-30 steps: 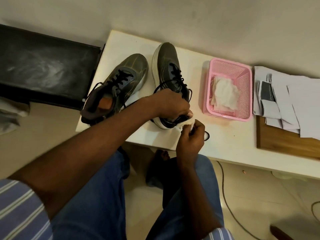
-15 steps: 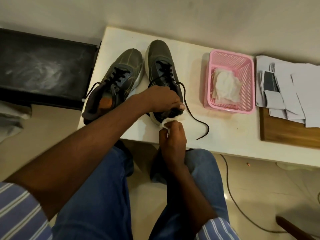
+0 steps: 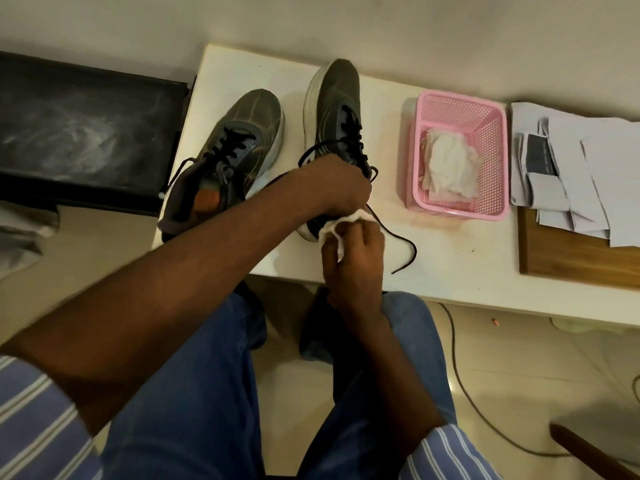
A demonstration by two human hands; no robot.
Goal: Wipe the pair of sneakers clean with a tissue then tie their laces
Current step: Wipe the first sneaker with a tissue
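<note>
Pale wall and tiled floor frame a white desk (image 3: 450, 271) seen from above, with the person's blue-trousered knees under its near edge. At its left end stands a dark bench (image 3: 86, 133); at its right a wooden board (image 3: 571, 265) carries loose papers (image 3: 588, 161).

On the desk the pair of sneakers stands side by side, toes pointing away. The left sneaker (image 3: 239, 147) sits untouched, laces slack. The right sneaker (image 3: 339, 109) is the one being worked on; its lace (image 3: 401, 244) trails loose across the desk. Just beside it a pink basket (image 3: 498, 140) holds crumpled tissues.

The left hand (image 3: 332, 185) reaches across and grips the right sneaker around its heel end, fingers curled over it. The right hand (image 3: 353, 247) is closed on a white tissue (image 3: 341, 225), pressing it against the heel.

Wiping seems to be the step in hand; neither lace is tied. Next, the tissue likely needs to travel along the sole edge and upper, then over the other sneaker, while the steadying hold stays firm.
</note>
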